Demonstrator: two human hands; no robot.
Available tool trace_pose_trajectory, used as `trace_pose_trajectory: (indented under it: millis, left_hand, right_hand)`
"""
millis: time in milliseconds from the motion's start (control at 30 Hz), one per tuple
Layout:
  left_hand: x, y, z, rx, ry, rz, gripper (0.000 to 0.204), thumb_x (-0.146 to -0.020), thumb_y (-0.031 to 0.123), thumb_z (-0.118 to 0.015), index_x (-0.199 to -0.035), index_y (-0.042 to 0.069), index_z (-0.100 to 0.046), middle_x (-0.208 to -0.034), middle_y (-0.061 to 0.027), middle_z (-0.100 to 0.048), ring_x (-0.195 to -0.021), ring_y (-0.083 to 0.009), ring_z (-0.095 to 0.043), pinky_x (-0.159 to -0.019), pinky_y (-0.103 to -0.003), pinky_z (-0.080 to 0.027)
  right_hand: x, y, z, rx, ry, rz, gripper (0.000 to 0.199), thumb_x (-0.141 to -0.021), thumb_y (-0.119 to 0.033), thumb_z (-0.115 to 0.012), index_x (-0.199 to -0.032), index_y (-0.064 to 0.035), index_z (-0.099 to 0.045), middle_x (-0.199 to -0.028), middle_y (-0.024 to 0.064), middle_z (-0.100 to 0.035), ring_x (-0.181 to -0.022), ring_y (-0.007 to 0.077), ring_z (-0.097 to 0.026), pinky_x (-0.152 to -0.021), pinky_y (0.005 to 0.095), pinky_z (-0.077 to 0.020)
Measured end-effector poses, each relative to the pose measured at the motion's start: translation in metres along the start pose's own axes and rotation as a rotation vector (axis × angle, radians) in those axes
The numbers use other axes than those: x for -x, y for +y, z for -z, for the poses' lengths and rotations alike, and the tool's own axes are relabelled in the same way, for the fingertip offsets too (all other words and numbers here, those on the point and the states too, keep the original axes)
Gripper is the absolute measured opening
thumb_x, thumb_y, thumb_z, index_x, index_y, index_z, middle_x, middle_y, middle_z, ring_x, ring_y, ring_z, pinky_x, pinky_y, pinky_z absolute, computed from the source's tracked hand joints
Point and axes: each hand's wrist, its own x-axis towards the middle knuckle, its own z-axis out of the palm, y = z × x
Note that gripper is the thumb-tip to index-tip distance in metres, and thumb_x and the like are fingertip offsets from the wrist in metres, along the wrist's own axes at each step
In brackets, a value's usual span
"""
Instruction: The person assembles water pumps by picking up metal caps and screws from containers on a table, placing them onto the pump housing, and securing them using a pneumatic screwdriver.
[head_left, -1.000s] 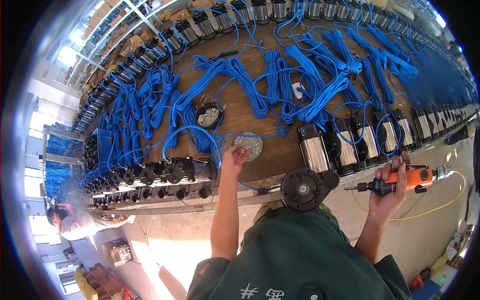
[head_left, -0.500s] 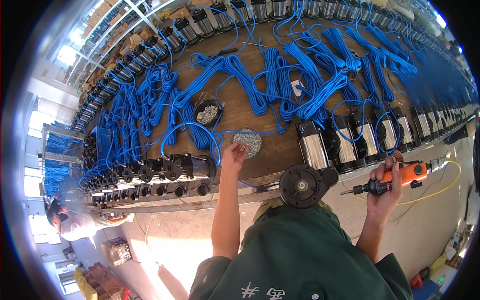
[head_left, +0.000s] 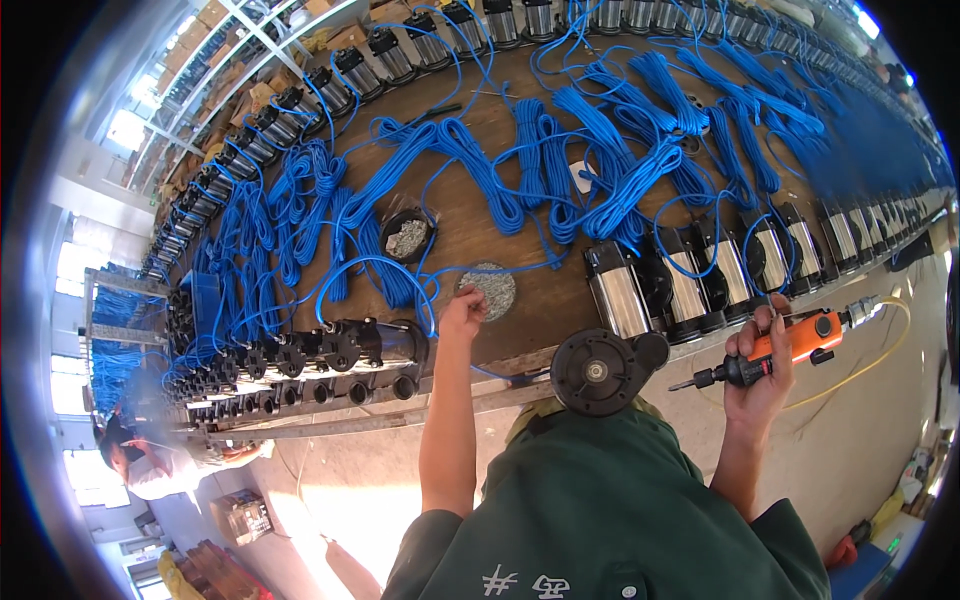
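- Clearly, from my remote seat, the right hand (head_left: 757, 372) wraps the driver (head_left: 803, 340), right of the pump (head_left: 592, 372) and off the table (head_left: 545, 300).
- I judge it hard and fairly heavy, its hose (head_left: 908, 330) adding drag; mid-body looks the best hold.
- The left hand (head_left: 463, 313) is at the grey parts (head_left: 495, 290), fingers bunched; I can't tell if they pinch any.
- Those parts look light, hard and slippery: 2 fingertips suit.
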Motion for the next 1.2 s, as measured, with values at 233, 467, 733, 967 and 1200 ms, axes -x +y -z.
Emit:
trace_pose_trajectory:
  millis: [233,467,733,967,1200]
  left_hand:
    - [0.0,0.005,-0.013,-0.145,0.189,-0.006,0.016,-0.085,0.011,-0.069,-0.093,0.003,-0.058,-0.07,-0.0087,-0.057,-0.059,-0.0206,-0.054,-0.049,-0.032,-0.046]
    - [0.005,0.01,-0.006,0.093,0.078,0.09,0.012,-0.092,0.002,-0.05,-0.101,-0.006,-0.054,-0.098,-0.0178,-0.06,-0.087,-0.0283,-0.063,-0.076,-0.037,-0.058]
    - [0.026,0.005,-0.016,-0.055,0.188,-0.054,0.013,-0.09,0.008,-0.063,-0.096,-0.003,-0.06,-0.092,-0.0137,-0.062,-0.081,-0.0221,-0.064,-0.065,-0.028,-0.059]
    - [0.037,0.01,-0.014,-0.304,0.219,-0.049,0.013,-0.087,0.013,-0.069,-0.089,0.001,-0.064,-0.076,-0.0066,-0.063,-0.066,-0.0132,-0.06,-0.048,-0.023,-0.047]
    - [0.107,0.017,-0.059,0.068,-0.126,-0.029,0.015,-0.089,0.009,-0.065,-0.1,-0.002,-0.063,-0.077,-0.0042,-0.06,-0.065,-0.0113,-0.053,-0.052,-0.022,-0.043]
  right_hand:
    - [0.003,-0.001,0.0,0.007,0.035,0.015,0.033,-0.094,-0.018,-0.054,-0.121,-0.0002,-0.045,-0.094,0.0045,-0.051,-0.066,0.0097,-0.051,-0.062,0.0274,-0.0449]
    - [0.005,-0.004,0.0,0.023,0.084,0.023,0.036,-0.092,-0.017,-0.057,-0.121,0.0006,-0.045,-0.095,0.0051,-0.052,-0.068,0.0111,-0.053,-0.064,0.0287,-0.0461]
    - [0.005,-0.005,-0.008,0.018,0.034,0.007,0.034,-0.09,-0.014,-0.057,-0.12,0.0002,-0.046,-0.094,0.0071,-0.051,-0.068,0.0122,-0.053,-0.064,0.0305,-0.0462]
    - [0.003,-0.003,-0.013,0.0,-0.007,-0.06,0.033,-0.089,-0.012,-0.056,-0.119,-0.0005,-0.047,-0.094,0.0069,-0.052,-0.068,0.0117,-0.053,-0.065,0.0306,-0.0461]
    - [-0.004,-0.007,-0.029,0.014,-0.054,0.037,0.031,-0.087,-0.011,-0.06,-0.115,0.0008,-0.051,-0.099,0.0094,-0.057,-0.083,0.016,-0.06,-0.075,0.0348,-0.0504]
